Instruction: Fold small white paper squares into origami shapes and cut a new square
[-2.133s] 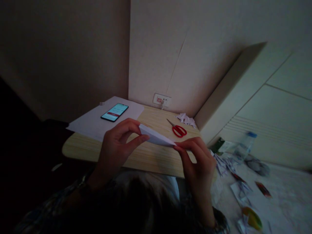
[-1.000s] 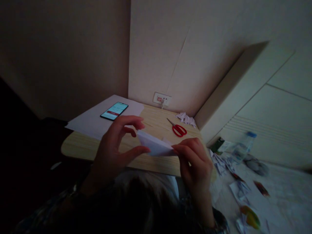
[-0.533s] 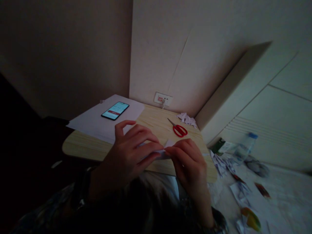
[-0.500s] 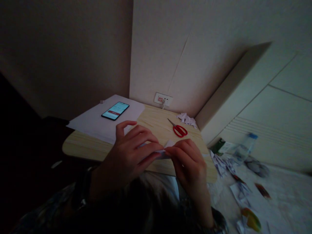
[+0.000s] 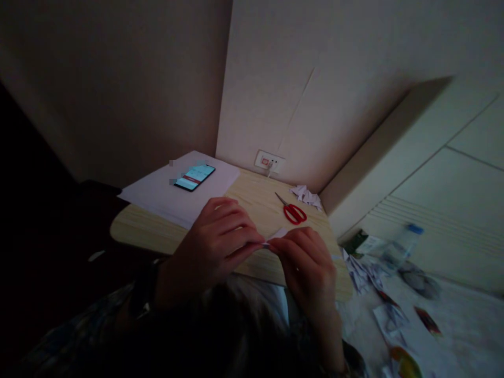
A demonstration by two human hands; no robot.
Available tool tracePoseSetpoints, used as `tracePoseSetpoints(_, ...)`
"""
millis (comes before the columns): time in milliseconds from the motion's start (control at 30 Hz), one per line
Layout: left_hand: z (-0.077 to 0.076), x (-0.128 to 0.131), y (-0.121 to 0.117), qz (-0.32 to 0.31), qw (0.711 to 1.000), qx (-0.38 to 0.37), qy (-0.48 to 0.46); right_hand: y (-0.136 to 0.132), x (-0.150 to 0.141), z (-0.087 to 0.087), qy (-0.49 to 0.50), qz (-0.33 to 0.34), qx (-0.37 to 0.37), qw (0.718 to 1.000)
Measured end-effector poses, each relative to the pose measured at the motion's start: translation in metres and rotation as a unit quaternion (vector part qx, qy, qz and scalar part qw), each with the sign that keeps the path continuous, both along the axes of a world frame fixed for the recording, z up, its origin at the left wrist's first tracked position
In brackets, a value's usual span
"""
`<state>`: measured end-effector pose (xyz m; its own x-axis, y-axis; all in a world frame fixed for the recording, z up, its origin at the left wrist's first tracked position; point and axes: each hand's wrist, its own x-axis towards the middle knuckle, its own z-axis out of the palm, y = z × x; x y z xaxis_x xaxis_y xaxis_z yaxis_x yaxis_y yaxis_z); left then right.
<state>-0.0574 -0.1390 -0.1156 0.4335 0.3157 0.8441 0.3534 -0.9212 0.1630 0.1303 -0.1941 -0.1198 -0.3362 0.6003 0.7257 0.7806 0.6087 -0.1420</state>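
Between my fingertips, a small piece of white paper (image 5: pixel 266 244) shows as a thin strip, mostly hidden by the fingers. My left hand (image 5: pixel 220 244) pinches its left end with thumb and forefinger, the other fingers curled above. My right hand (image 5: pixel 307 262) pinches the right end, its fingertips close to the left ones. Both hands are held over the near part of the wooden table (image 5: pixel 252 186). Beyond my right hand lie scissors with red handles (image 5: pixel 294 213), their blades towards the back left. A pale paper corner shows just behind the right fingers.
White paper sheets (image 5: pixel 157 202) lie at the table's left with a lit phone (image 5: pixel 195 177) on them. Folded paper pieces (image 5: pixel 306 197) sit at the back right, near a wall socket (image 5: pixel 270 161). Right of the table are a plastic bottle (image 5: pixel 403 247) and more folded paper (image 5: pixel 358 270).
My left fingers have drawn closer together and the raised forefinger has come down. The paper between my hands shows less. The whole view has shifted slightly.
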Motion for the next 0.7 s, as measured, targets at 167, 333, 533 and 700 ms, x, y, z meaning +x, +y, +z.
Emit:
tracePoseSetpoints(167,-0.0057,0.0002,0.0011,0.005,1.000,-0.003,0.003,0.0009,0.0002,-0.0007,-0.010,-0.018,0.009,1.000)
tracePoseSetpoints(333,-0.0067,0.0006,0.0024,0.017,1.000,0.013,0.017,0.0026,0.0020,0.0019,-0.015,-0.027,0.005,1.000)
tracePoseSetpoints(533,-0.0048,0.0033,0.0032,0.008,0.999,0.031,0.027,0.0029,0.0027,0.0021,-0.003,-0.048,-0.020,0.999)
tracePoseSetpoints(700,-0.0050,0.0055,0.0039,0.012,0.999,0.029,0.031,0.0023,0.0005,-0.0015,0.016,-0.036,-0.031,0.999)
